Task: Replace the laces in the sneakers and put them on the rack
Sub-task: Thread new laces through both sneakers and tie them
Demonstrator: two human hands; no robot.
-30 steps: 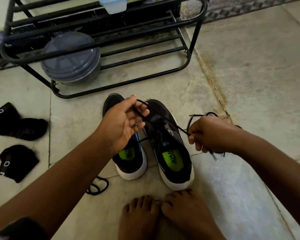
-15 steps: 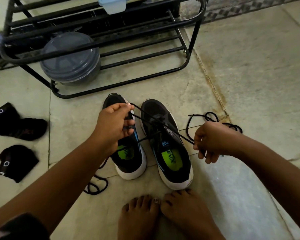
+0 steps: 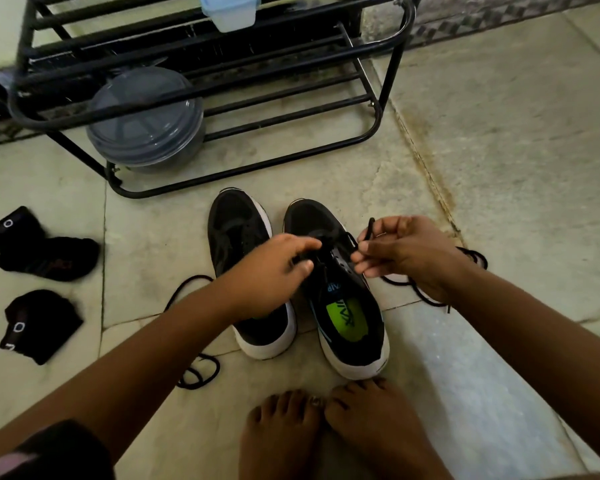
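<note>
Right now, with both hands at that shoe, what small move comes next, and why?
Probably feeding the lace tip pinched in the right hand down into the next eyelet of the right sneaker. The tip stands free above the shoe, the left hand grips the lace at the tongue, and slack lace lies on the floor.

I can read "AIR" in blue on the tongue of my right sneaker [image 3: 340, 299]. My two black socks [image 3: 42, 247] [image 3: 37, 323] each show a white "O".

Dim, soft indoor light; wide-angle edge distortion.
</note>
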